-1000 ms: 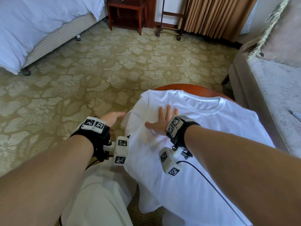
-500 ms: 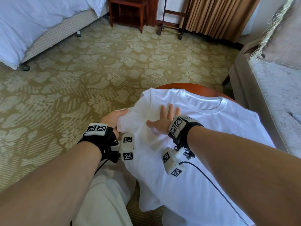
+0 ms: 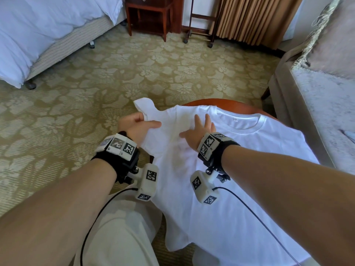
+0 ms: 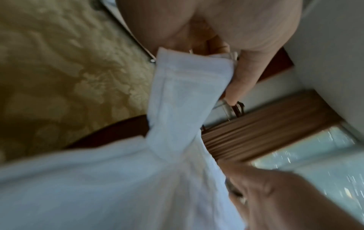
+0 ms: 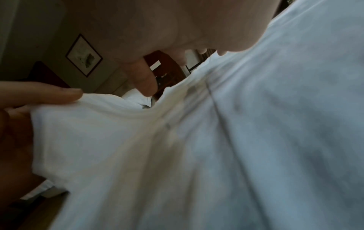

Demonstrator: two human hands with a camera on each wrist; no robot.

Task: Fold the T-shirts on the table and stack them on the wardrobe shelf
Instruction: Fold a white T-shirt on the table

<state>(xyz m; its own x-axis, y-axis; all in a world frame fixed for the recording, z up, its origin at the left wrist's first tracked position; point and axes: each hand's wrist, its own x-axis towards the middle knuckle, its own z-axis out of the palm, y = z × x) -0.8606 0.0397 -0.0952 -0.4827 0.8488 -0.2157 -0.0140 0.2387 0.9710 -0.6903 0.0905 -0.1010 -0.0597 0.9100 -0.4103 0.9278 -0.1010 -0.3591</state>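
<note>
A white T-shirt point(image 3: 240, 169) lies face up on the round wooden table point(image 3: 226, 102), collar at the far side, hem hanging over the near edge. My left hand point(image 3: 138, 123) pinches the shirt's left sleeve point(image 3: 143, 105) and holds it lifted off the table's left side; the left wrist view shows the sleeve point(image 4: 185, 87) between thumb and fingers. Flat on the shirt by the left shoulder rests my right hand point(image 3: 199, 129), fingers spread. In the right wrist view the cloth point(image 5: 216, 140) fills the frame under the palm.
A sofa point(image 3: 322, 104) stands close on the right of the table. Patterned carpet point(image 3: 115, 73) spreads to the left and beyond. A bed point(image 3: 38, 35) is at far left, a wooden nightstand point(image 3: 149, 14) and a luggage rack at the back. My trouser leg point(image 3: 119, 237) is below.
My left hand came in from the left, took hold of the hanging sleeve and lifted it up and outward. The right hand stayed pressed on the shirt.
</note>
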